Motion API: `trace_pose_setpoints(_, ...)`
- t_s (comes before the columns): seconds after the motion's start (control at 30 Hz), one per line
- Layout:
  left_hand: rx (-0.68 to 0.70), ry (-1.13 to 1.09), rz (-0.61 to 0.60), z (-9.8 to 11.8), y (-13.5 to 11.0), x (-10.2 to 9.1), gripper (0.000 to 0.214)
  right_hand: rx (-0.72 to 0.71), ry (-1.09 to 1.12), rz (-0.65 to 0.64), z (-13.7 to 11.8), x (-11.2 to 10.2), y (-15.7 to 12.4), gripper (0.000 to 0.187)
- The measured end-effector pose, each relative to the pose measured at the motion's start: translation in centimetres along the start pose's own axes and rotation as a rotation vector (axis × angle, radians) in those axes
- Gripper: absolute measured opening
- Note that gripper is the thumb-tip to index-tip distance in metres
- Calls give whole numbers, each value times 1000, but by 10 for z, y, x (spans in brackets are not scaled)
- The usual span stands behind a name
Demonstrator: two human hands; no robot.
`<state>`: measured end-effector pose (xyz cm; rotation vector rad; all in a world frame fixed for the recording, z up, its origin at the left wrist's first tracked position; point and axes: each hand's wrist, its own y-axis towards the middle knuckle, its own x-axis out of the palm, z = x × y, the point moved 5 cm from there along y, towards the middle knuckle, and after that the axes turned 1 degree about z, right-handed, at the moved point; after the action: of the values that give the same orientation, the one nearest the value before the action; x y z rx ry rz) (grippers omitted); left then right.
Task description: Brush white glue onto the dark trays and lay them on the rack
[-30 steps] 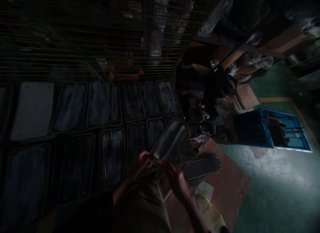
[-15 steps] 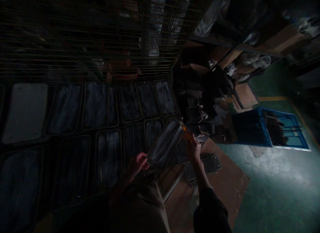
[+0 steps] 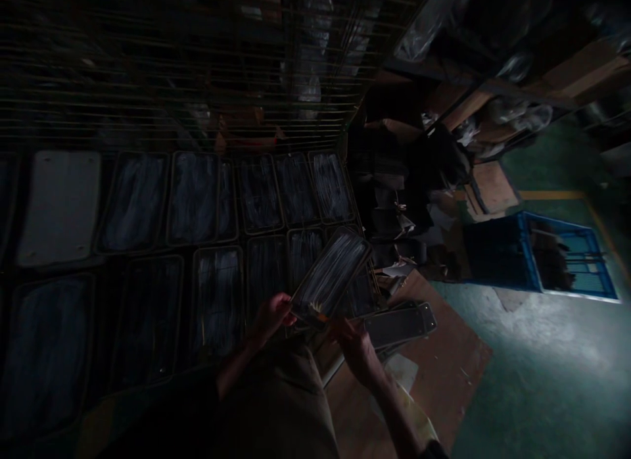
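My left hand [image 3: 276, 314] grips the lower left corner of a dark rectangular panel [image 3: 335, 268] with rounded corners, held tilted. Pale streaks run along the panel's face. My right hand [image 3: 355, 344] is closed on a brush [image 3: 320, 314] with an orange handle; its light bristles touch the panel close to my left hand. Beneath and behind lie rows of similar streaked panels, such as one panel [image 3: 217, 301] to the left. Beside my right wrist, a grey panel [image 3: 399, 327] rests on top of others on a brown board [image 3: 444, 360].
A wire mesh wall [image 3: 197, 84] rises behind the panels. A pale panel [image 3: 62, 206] lies at the far left. Bundled dark pieces [image 3: 394, 209] are stacked beyond the rows. A blue crate [image 3: 497, 252] stands on the green floor [image 3: 552, 367], with shelves at upper right.
My right hand has drawn the brush down along the panel, from its upper right end to its lower end near my left hand. My left hand keeps its hold.
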<state>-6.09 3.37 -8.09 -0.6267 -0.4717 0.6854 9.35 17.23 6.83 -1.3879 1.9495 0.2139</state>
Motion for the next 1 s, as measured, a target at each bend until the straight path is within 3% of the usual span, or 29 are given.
trace_pose_setpoints(0.07, 1, 4, 13, 1, -1, -1, 22, 54, 51, 91, 5, -13, 4, 28)
trace_pose_setpoints(0.17, -7, 39, 42, 3, -2, -1, 19, 65, -30, 334, 18, -38, 19, 27)
trace_pose_setpoints(0.23, -34, 50, 49, 2, -1, -1, 18, 23, -128, 390, 22, -40, 22, 26)
trace_pose_setpoints(0.4, -58, -59, 2, 0, -2, 4, 21, -51, -272, 264, 10, 7, -12, 31)
trace_pose_setpoints(0.6, -39, -195, 3, -3, -2, 4, 30, 34, -125, 229, -15, 48, -53, 26)
trace_pose_setpoints(0.83, 21, -176, -51, -9, 0, 2, 43, 101, 109, 289, -39, 60, -39, 27)
trace_pose_setpoints(1.0, 13, -126, -37, -5, -1, 3, 36, 186, 305, 362, -22, 62, -18, 26)
